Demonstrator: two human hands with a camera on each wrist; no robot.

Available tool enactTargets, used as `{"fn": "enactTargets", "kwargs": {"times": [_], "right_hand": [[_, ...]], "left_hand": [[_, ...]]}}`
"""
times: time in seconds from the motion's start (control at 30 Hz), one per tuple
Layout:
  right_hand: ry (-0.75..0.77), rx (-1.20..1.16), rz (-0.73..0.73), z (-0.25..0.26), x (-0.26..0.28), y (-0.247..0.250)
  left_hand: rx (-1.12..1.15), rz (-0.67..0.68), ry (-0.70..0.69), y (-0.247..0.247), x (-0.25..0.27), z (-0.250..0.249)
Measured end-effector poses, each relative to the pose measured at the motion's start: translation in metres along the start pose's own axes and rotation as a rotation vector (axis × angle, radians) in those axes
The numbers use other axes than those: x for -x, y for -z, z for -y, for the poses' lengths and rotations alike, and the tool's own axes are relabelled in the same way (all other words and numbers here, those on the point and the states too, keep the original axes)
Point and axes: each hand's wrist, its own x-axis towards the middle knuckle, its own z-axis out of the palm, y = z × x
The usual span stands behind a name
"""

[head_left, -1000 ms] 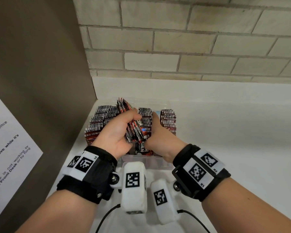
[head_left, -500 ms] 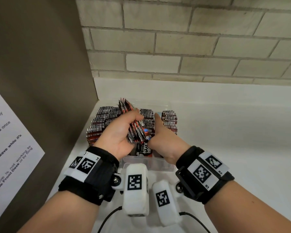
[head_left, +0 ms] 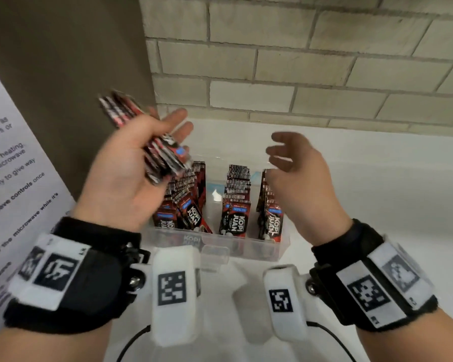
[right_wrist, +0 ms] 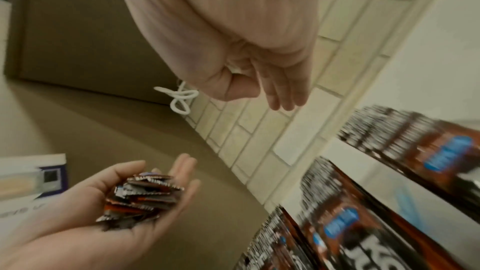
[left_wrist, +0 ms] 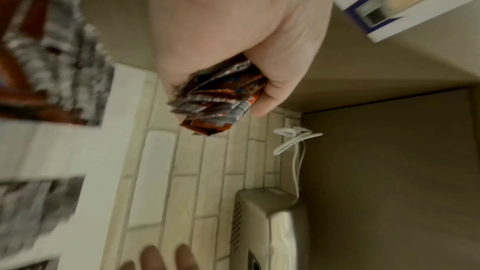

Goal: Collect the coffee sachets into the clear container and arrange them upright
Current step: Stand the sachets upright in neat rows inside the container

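My left hand [head_left: 141, 158] is raised palm-up above the left end of the clear container [head_left: 246, 246] and grips a bundle of red-and-black coffee sachets [head_left: 165, 158], whose ends stick out past my thumb [left_wrist: 218, 98]. The right wrist view shows the same bundle [right_wrist: 140, 196] cupped in that palm. In the container, several rows of sachets [head_left: 236, 205] stand upright, with a gap between the left and middle rows. My right hand [head_left: 290, 160] hovers over the container's right end with fingers loosely bent, holding nothing [right_wrist: 259, 85].
The container sits on a white counter [head_left: 377, 205] in a corner, with a brown cabinet panel [head_left: 63, 74] on the left and a brick wall [head_left: 298, 61] behind. A printed notice [head_left: 11, 178] hangs on the panel. A looped white cable [left_wrist: 293, 139] and a microwave [left_wrist: 259, 223] are nearby.
Both hands have lifted out of the container. My left hand rose and turned palm-up with the bundle of sachets. My right hand let go and moved to the right.
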Motion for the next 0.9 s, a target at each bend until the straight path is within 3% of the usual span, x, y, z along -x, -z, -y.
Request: {"fn": "enactTargets", "kwargs": {"times": [0.1,0.27,0.4,0.6,0.9], "right_hand": [[0.194,0.098,0.07,0.019,-0.003,-0.01],[0.474,0.724,0.532,0.041,-0.036,-0.035],[0.559,0.915,0.758,0.042,-0.05,-0.063],[0.538,0.98,0.807,0.024,-0.053,-0.093],[0.435,0.911,0.785,0.021,-0.053,-0.094]], "left_hand": [[-0.052,-0.092,-0.109,0.016,0.008,-0.01],[-0.232,-0.25,-0.083,0.043,0.027,0.01],[-0.4,-0.24,-0.073,0.059,0.039,0.027],[-0.386,-0.23,-0.055,0.071,0.046,0.037],[-0.347,-0.226,-0.036,0.072,0.047,0.04]]}}
